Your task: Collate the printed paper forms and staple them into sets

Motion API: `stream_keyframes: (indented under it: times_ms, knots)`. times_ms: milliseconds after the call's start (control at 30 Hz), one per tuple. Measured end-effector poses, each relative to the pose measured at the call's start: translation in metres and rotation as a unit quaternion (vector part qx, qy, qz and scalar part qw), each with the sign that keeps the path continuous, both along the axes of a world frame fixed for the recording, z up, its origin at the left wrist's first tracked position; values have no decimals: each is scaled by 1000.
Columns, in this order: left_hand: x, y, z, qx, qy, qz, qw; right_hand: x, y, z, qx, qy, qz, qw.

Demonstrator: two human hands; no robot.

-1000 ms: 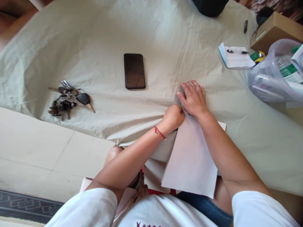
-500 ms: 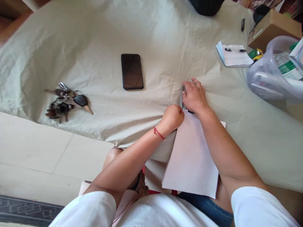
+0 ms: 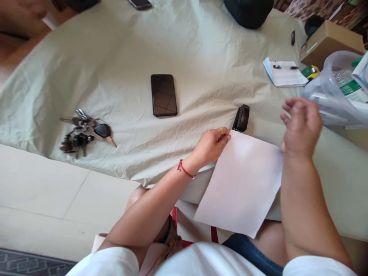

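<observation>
My left hand (image 3: 212,145), with a red braided bracelet at its wrist and a yellow ring, pinches the upper left corner of a white sheet of paper (image 3: 241,184). The paper lies at the table's near edge and reaches out over my lap; I cannot tell how many sheets there are. Just beyond its top edge rests a black stapler (image 3: 241,118). My right hand (image 3: 301,126) is raised to the right of the paper, slightly blurred, its bent fingers apart and nothing visible in them.
A phone (image 3: 163,95) and a bunch of keys (image 3: 86,130) lie to the left on the cloth-covered table (image 3: 120,57). At the right are a notepad (image 3: 287,74), a tape measure (image 3: 310,72), a clear plastic bin (image 3: 330,103) and a cardboard box (image 3: 333,40). Another person's arm (image 3: 23,23) shows top left.
My right hand has let go of the stapler and moved right, leaving it on the table. The paper's top edge is now uncovered. A second phone and another person's arm have entered at the top.
</observation>
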State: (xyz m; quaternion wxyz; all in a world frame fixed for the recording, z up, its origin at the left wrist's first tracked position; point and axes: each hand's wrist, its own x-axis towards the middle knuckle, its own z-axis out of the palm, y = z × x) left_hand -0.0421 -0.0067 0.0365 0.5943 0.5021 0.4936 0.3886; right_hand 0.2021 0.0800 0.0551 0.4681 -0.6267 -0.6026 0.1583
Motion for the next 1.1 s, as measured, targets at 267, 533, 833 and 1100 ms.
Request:
stream_keyframes:
  times_ms: [267,533,833,1100]
  knots:
    - [-21,14,10,-14,-90,143,985,60,-66,-29,-151,196,-67,967]
    - [-23,25,2,-45,-36,257,965,22,-82,-46,-194,258,-4,946]
    - [-19,17,-1,-90,-83,187,975,18,-75,-55,-129,243,-49,960]
    - [-8,15,-10,-211,-184,125,952,32,-71,-53,-101,266,-56,957]
